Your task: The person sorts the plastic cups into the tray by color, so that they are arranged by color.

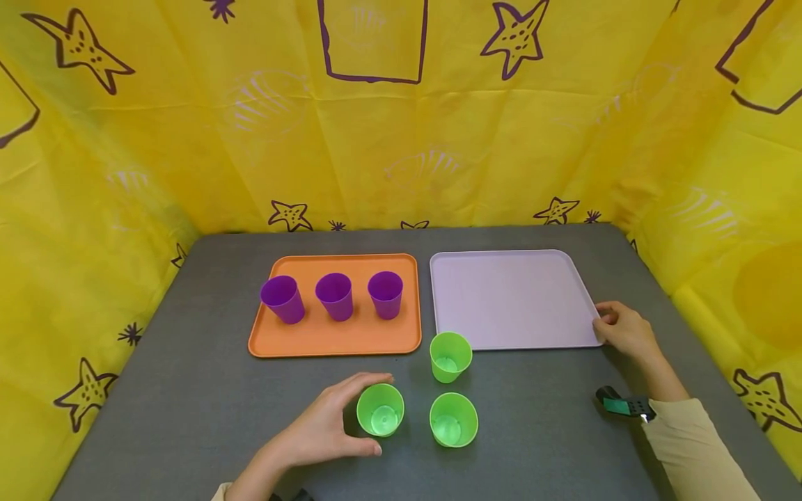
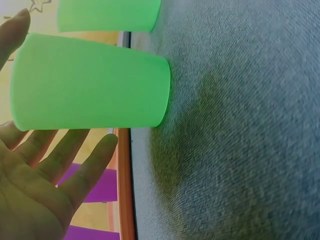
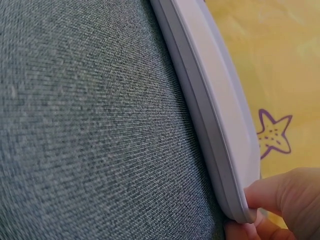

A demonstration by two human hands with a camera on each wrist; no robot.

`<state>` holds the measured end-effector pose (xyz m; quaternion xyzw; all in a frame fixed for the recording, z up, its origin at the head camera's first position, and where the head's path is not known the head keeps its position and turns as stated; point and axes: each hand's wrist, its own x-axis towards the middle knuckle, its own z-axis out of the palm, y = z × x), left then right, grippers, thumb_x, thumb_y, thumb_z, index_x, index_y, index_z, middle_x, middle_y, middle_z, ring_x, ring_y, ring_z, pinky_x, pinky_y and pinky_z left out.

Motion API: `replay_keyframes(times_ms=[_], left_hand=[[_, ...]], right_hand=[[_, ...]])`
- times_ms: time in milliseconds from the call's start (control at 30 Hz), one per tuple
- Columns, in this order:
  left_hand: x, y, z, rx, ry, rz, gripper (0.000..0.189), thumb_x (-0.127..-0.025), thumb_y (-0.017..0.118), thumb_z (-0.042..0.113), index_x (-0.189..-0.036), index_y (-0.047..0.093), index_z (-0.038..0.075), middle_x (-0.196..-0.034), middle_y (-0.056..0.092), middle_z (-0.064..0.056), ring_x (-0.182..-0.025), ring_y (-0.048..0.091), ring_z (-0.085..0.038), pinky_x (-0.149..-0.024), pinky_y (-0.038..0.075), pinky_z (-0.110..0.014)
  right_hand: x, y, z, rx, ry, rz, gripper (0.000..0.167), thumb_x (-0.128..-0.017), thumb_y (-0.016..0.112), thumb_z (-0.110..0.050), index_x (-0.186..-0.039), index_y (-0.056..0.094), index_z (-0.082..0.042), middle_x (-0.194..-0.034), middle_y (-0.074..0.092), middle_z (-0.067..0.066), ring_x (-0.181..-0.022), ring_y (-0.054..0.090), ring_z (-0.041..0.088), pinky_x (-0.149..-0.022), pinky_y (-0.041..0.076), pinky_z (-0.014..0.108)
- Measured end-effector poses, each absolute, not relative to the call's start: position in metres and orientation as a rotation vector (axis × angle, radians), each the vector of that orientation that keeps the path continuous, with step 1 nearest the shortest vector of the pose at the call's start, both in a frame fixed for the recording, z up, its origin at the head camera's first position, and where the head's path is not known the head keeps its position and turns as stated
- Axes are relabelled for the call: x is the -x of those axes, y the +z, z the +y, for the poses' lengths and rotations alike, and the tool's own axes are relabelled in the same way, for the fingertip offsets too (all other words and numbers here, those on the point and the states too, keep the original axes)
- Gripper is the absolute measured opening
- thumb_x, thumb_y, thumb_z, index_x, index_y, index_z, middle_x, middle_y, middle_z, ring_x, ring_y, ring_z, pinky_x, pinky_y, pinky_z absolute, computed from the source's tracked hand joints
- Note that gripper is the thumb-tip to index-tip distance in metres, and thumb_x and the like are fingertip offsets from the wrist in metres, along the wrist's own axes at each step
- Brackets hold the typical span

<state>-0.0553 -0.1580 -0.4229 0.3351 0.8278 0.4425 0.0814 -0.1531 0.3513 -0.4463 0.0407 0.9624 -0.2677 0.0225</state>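
Three green cups stand upright on the grey table in front of the trays. My left hand (image 1: 351, 417) arches round the near-left green cup (image 1: 380, 409), thumb on the near side and fingers on the far side. In the left wrist view the fingers (image 2: 75, 165) lie straight beside this cup (image 2: 90, 82), with no firm grasp showing. The other two green cups (image 1: 450, 356) (image 1: 454, 419) stand just to its right. My right hand (image 1: 604, 323) pinches the right front corner of the bare lilac tray (image 1: 507, 299). The right wrist view shows the fingertips (image 3: 280, 195) on the tray's rim (image 3: 210, 100).
An orange tray (image 1: 332, 341) at the left holds three upright purple cups (image 1: 282, 299) (image 1: 335, 296) (image 1: 385, 294). Yellow cloth with star prints (image 1: 401, 139) walls in the table (image 1: 188, 403) at the back and both sides.
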Motion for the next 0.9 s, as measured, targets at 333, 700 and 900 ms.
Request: replay_keyframes(times_ms=[333,700,900], left_hand=[[0.054,-0.429,-0.155,-1.015,1.359,2.524,0.077,-0.063,0.084,0.023,-0.13,0.047,0.021,-0.122,0.057,0.005,-0.109,0.056,-0.014,-0.094,0.045,-0.032],[0.066,-0.41,-0.155,-1.011,1.371,2.533,0.072,-0.063,0.084,0.019,-0.127,0.05,0.015,-0.117,0.059,0.004,-0.101,0.058,-0.016,-0.086,0.05,-0.034],[0.078,-0.399,-0.157,-1.026,1.411,2.524,0.071,-0.065,0.083,0.027,-0.127,0.049,0.018,-0.113,0.06,0.005,-0.095,0.058,-0.016,-0.081,0.052,-0.033]], right_hand=[[0.152,-0.445,0.349,-0.119,-0.837,2.985,0.038,-0.087,0.052,-0.018,-0.116,0.049,0.007,-0.083,0.061,0.016,-0.065,0.05,0.018,-0.055,0.038,0.027],[0.151,-0.444,0.349,-0.126,-0.841,2.974,0.039,-0.087,0.052,-0.017,-0.116,0.049,0.007,-0.083,0.061,0.016,-0.065,0.05,0.019,-0.054,0.037,0.027],[0.152,-0.445,0.35,-0.127,-0.839,2.971,0.039,-0.087,0.052,-0.017,-0.117,0.048,0.007,-0.083,0.061,0.016,-0.065,0.05,0.018,-0.054,0.037,0.027]])
